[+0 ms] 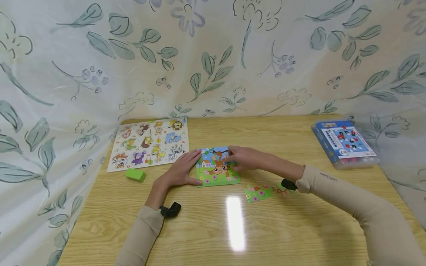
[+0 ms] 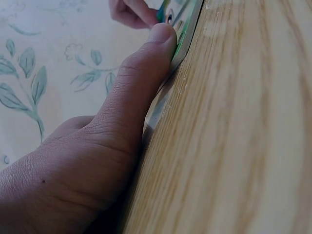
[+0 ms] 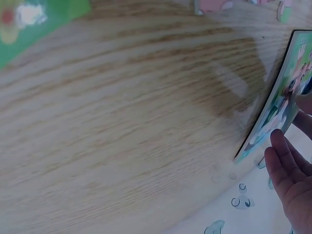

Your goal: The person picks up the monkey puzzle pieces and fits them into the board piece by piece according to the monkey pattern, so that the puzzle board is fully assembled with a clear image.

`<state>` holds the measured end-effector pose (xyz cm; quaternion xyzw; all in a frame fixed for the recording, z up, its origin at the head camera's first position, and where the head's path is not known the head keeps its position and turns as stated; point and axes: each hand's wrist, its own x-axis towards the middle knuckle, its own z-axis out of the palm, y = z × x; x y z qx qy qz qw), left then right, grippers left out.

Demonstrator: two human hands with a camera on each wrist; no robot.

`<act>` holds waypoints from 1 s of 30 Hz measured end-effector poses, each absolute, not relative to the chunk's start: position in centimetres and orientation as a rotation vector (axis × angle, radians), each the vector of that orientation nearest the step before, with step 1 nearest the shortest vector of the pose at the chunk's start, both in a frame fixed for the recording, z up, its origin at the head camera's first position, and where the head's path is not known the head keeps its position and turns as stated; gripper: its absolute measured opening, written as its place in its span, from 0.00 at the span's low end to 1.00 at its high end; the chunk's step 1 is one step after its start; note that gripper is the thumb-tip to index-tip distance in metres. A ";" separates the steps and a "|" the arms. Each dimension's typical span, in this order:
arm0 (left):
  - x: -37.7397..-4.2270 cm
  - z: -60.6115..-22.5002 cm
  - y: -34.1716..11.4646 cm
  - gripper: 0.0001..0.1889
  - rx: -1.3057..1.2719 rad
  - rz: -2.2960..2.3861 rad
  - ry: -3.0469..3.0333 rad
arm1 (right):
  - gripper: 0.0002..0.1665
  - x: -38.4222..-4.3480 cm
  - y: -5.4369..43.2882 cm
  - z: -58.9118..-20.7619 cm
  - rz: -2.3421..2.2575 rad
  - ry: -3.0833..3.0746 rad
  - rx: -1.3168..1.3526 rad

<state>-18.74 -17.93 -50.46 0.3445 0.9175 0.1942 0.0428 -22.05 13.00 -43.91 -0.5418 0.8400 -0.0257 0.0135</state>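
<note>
A square puzzle board with a monkey picture lies mid-table. My left hand rests along its left side, fingers stretched up that edge and the thumb at the near left corner. In the left wrist view the thumb lies on the board's rim. At the far right corner, my right hand pinches a puzzle piece, mostly hidden by the fingers. The right wrist view has the right hand beside the board, thumb over the picture. Loose puzzle pieces lie to the near right.
A white board of animal pieces lies at the far left, with a green block just in front. A blue boxed set sits at the far right. Floral cloth hangs behind the table.
</note>
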 end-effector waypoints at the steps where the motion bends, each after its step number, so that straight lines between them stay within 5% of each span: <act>1: -18.7 -50.4 -17.9 0.59 1.050 0.593 2.805 | 0.17 -22.1 13.0 -44.0 -0.075 2.614 -1.692; 11: -18.6 -50.3 -17.9 0.58 1.044 0.595 2.798 | 0.17 -22.1 13.0 -44.0 -0.047 2.596 -1.731; 21: -18.5 -50.1 -18.0 0.59 1.041 0.609 2.794 | 0.31 -21.0 13.3 -43.4 0.053 2.540 -1.515; 30: -18.7 -50.3 -18.1 0.59 1.047 0.611 2.793 | 0.34 -20.2 13.7 -44.0 -0.048 2.560 -1.449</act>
